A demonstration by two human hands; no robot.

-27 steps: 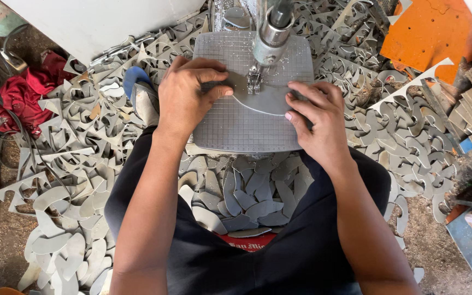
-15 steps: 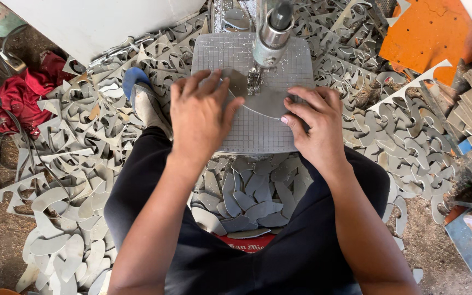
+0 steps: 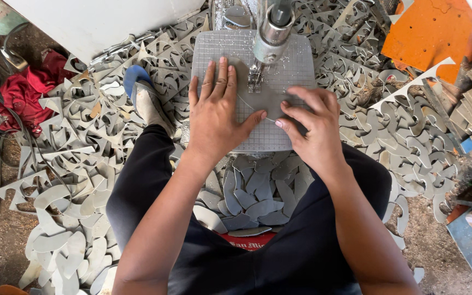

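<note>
Left hand (image 3: 218, 117) spread flat, right hand (image 3: 311, 125) curled, both pressing the grey sheet (image 3: 271, 101) on the gridded worktop (image 3: 296, 63) under the saw head (image 3: 270, 33). Cut partway; cut pieces (image 3: 255, 199) piled below the worktop.

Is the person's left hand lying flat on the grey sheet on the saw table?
Yes, the left hand lies palm down with fingers spread on the grey sheet atop the gridded saw table, beside the blade.
</note>
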